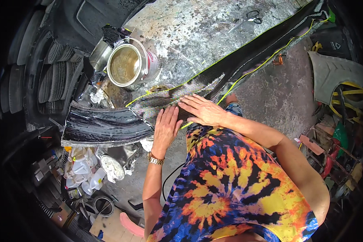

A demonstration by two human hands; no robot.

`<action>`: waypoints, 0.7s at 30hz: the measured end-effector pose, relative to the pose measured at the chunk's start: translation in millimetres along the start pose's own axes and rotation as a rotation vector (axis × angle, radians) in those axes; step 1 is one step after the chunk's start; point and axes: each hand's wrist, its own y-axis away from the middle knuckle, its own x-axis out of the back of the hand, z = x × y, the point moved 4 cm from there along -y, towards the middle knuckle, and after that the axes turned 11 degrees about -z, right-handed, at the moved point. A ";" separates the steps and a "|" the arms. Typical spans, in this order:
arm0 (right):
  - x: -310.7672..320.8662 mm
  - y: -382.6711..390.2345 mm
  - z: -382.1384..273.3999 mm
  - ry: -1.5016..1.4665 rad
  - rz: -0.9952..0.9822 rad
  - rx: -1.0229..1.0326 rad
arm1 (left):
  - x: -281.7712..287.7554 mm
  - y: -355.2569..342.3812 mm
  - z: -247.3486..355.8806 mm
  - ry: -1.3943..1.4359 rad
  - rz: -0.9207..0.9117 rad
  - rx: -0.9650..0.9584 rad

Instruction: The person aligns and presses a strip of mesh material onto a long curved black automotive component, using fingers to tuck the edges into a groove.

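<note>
A long sheet of black woven carbon-fibre cloth (242,60) with yellow-green edging runs from the upper right down to the middle. My left hand (167,126) lies flat on its near end, fingers stretched out. Just right of it, my right hand (203,110) also rests flat on the cloth with the fingers extended. Neither hand grips anything. Beyond the cloth's left end, a glossy black curved mould (105,124) with a pale rim continues to the left, wet-looking and streaked. What lies beneath the cloth is mostly hidden.
An open metal can (151,64) stands behind the mould on the stained worktop (189,36). Scissors (248,19) lie at the back. Stacked tyres (54,80) fill the left side. Plastic jugs (82,167) and a white-smeared bucket (112,168) sit lower left. A grey fender (334,74) is at right.
</note>
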 end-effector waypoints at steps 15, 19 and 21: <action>12.1 1.0 -2.9 0.002 0.047 0.027 | 8.1 -2.9 -13.6 0.019 -0.054 -0.015; 17.3 0.8 -3.0 -0.068 0.034 -0.007 | 10.9 -2.3 -14.2 0.042 -0.079 -0.015; 17.2 -0.5 -2.4 -0.068 0.049 0.004 | 12.7 -0.7 -14.5 0.025 -0.069 -0.029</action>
